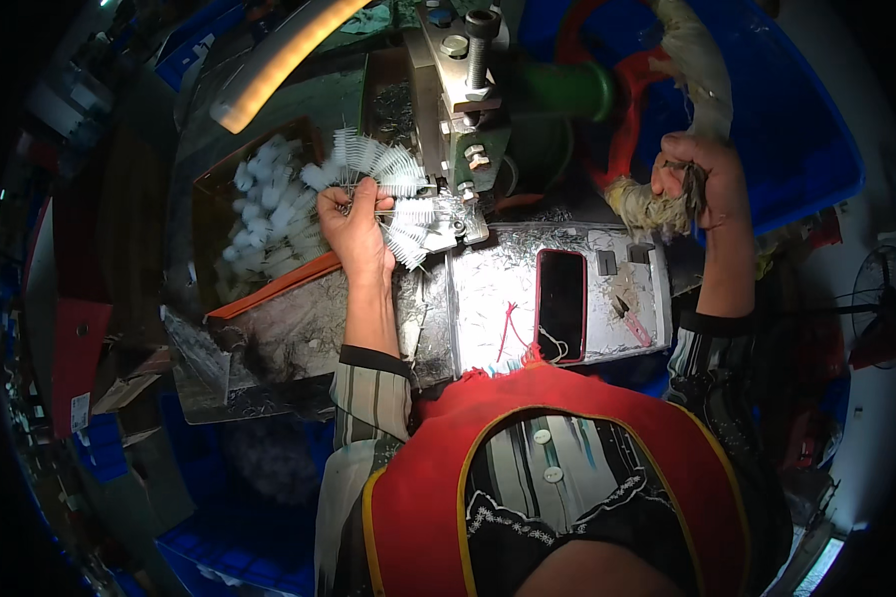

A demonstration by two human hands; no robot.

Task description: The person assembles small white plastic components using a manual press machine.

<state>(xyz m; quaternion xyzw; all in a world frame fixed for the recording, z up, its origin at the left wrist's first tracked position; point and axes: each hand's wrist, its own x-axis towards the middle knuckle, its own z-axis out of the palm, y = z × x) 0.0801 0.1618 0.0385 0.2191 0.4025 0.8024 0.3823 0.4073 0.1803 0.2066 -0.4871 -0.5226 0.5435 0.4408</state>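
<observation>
Room lies open above the phone (561, 306), but the metal machine (446, 85) (bolts (481, 50) jutting) stands in the way beyond

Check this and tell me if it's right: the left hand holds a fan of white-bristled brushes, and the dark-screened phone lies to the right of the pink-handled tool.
One thing is wrong: the dark-screened phone lies to the left of the pink-handled tool, as the head view shows. The left hand does hold a fan of white-bristled brushes.

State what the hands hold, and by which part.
Left hand: fanned white brushes, by their wire stems. Right hand: apparently the red wheel, by its wrapped rim.
</observation>
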